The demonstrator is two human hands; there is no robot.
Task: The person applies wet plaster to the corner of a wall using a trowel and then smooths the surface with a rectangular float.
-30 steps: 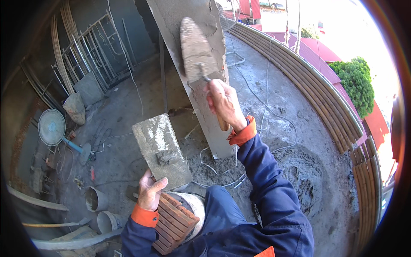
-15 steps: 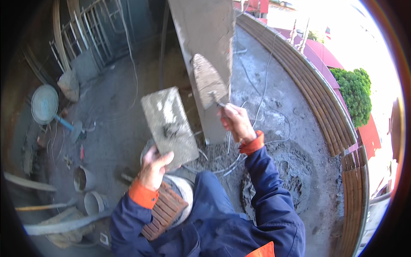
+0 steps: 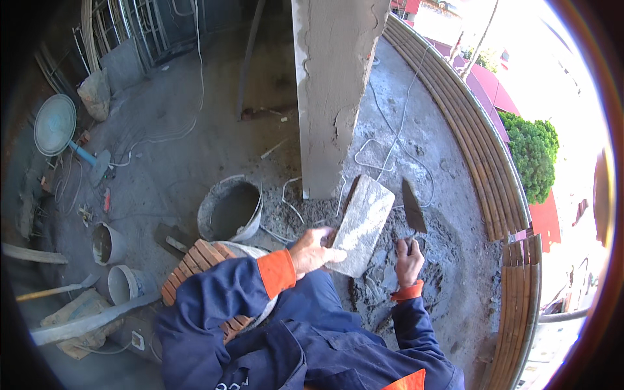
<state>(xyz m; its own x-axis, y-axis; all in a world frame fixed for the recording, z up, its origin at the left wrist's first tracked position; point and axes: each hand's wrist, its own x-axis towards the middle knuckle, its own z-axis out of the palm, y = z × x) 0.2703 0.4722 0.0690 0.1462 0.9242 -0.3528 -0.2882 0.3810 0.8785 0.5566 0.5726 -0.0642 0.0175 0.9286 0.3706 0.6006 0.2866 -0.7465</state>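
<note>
My left hand is closed on a rectangular plastering float, its pale, mortar-smeared face showing and tilted; its handle is hidden. To the right, my right hand grips the handle of a pointed trowel. The trowel's blade is turned nearly edge-on, pointing away from me above the wet mortar heap on the floor. Float and trowel are apart. In front of me rises a grey plastered column with a rough right edge.
A bucket of greyish water stands left of the column's foot. Red bricks are beside my left leg. White cable loops across the floor. Smaller buckets lie at left; a bamboo railing curves along the right edge.
Both hands have moved down and right, away from the column. The trowel has dropped from the column to the mortar heap. The float has swung rightward, and the water bucket has come into fuller view.
</note>
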